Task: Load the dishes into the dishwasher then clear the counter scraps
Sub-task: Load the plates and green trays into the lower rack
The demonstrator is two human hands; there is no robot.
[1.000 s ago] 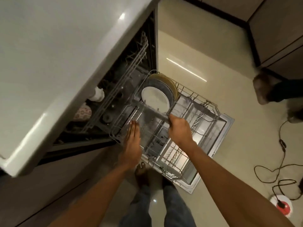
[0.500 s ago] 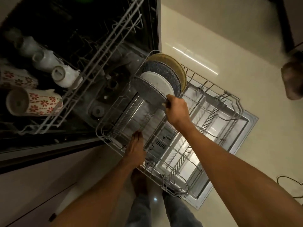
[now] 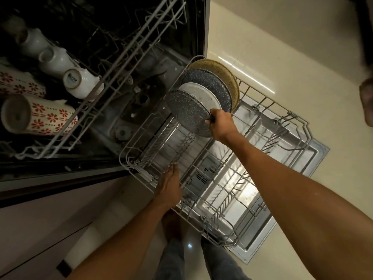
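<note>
- My right hand (image 3: pixel 220 124) pinches the speckled grey round plate (image 3: pixel 188 113), upright in the pulled-out grey wire lower rack (image 3: pixel 232 242).
- My left hand (image 3: pixel 169 186), fingers straight, apparently touches the rack's rim; contact unclear.

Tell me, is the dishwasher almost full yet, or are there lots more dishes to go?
Partly. Mugs already lie in the upper rack, and three plates stand in the lower rack. The right hand grips a speckled plate, slotting it in beside them, while the left hand rests on the rack's edge. Most of the lower rack has no dishes. The counter and its scraps aren't in view.
</note>
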